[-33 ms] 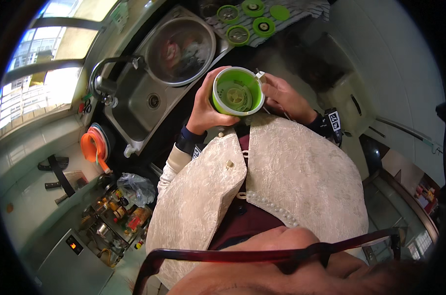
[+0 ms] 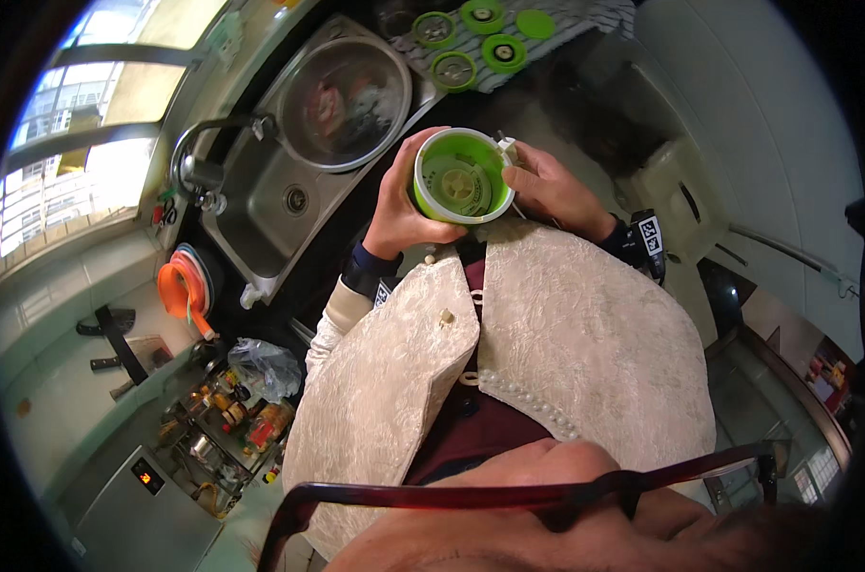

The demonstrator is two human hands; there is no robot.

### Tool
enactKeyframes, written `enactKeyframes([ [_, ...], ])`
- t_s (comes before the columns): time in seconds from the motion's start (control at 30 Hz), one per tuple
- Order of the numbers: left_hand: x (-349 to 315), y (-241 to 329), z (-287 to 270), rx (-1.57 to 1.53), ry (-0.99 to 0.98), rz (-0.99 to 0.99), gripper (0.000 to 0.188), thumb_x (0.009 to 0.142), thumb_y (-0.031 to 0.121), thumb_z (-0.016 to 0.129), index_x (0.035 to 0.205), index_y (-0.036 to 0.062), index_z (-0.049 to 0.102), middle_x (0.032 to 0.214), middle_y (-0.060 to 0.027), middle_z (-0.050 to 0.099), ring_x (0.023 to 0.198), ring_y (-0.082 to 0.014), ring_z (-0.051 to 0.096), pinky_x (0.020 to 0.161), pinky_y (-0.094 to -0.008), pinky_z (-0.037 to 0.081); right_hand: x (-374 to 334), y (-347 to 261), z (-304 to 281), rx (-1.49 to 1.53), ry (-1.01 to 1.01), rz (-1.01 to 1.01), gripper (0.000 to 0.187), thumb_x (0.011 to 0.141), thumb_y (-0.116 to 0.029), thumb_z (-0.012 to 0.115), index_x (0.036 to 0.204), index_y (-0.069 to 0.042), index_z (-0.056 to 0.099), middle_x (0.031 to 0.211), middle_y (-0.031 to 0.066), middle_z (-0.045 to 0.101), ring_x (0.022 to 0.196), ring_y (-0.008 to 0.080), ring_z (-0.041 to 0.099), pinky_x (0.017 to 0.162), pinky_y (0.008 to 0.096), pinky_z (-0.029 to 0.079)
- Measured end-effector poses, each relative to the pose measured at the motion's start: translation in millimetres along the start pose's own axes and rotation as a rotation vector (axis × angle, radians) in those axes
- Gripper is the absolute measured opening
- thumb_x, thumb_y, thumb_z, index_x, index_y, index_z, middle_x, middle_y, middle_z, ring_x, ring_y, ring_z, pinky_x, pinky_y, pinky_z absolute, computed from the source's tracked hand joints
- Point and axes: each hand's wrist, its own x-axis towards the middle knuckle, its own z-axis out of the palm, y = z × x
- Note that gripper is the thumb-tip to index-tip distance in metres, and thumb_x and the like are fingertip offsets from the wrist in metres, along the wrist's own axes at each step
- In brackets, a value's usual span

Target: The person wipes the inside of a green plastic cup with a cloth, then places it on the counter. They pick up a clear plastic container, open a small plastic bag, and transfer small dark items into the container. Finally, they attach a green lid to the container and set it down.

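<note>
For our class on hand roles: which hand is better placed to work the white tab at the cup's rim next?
Probably the right hand: it sits right beside the tab. The left hand wraps the cup's opposite side and seems better placed to steady it.

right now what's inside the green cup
Inside the green cup sits a round fitting with a pale, spoked centre; dark dots show to its left. Whatever lies under the fitting is covered.

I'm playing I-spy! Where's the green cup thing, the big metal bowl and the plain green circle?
Green cup thing (image 2: 463, 181), head view: inside it, near the middle.
Metal bowl (image 2: 408, 93), head view: right-hand rim.
Plain green circle (image 2: 535, 24), head view: middle of its flat face.
</note>
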Motion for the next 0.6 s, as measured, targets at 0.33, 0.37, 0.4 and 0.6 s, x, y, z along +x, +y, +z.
enactKeyframes([
  [0.33,29.4,6.3,6.8,0.252,-0.176,0.215,0.099,0.056,0.020,0.093,0.141,0.0015,0.046,0.130,-0.0109,0.058,0.122,-0.0216,0.058,0.106,-0.0351,0.044,-12.4,-6.1,8.1,-0.481,0.303,-0.233,0.050,0.088,-0.005,0.060,0.137,0.003,0.049,0.129,0.0123,0.062,0.119,0.0203,0.058,0.104,0.0337,0.045],
  [0.37,28.3,7.1,9.4,0.215,-0.199,0.180,0.098,0.056,0.020,0.093,0.141,0.0015,0.047,0.130,-0.0116,0.058,0.122,-0.0217,0.058,0.106,-0.0344,0.044,-16.3,-3.1,10.4,-0.531,0.334,-0.240,0.052,0.086,-0.003,0.058,0.137,0.003,0.049,0.128,0.0132,0.062,0.119,0.0209,0.058,0.104,0.0340,0.045],
  [0.4,30.7,3.3,10.0,0.255,-0.239,0.228,0.099,0.058,0.020,0.093,0.142,0.0014,0.045,0.133,-0.0118,0.057,0.124,-0.0217,0.057,0.107,-0.0350,0.044,-12.5,1.1,6.3,-0.586,0.377,-0.226,0.053,0.084,-0.001,0.056,0.137,0.003,0.049,0.127,0.0141,0.063,0.119,0.0216,0.059,0.104,0.0342,0.045],
  [0.6,29.0,-11.3,16.1,0.458,-0.343,0.314,0.095,0.058,0.019,0.093,0.142,0.0036,0.048,0.136,-0.0144,0.056,0.125,-0.0318,0.057,0.106,-0.0408,0.045,-18.8,39.3,-4.3,-0.546,0.477,-0.284,0.053,0.083,0.006,0.048,0.136,0.002,0.050,0.128,0.0151,0.062,0.123,0.0234,0.057,0.108,0.0345,0.042],
])
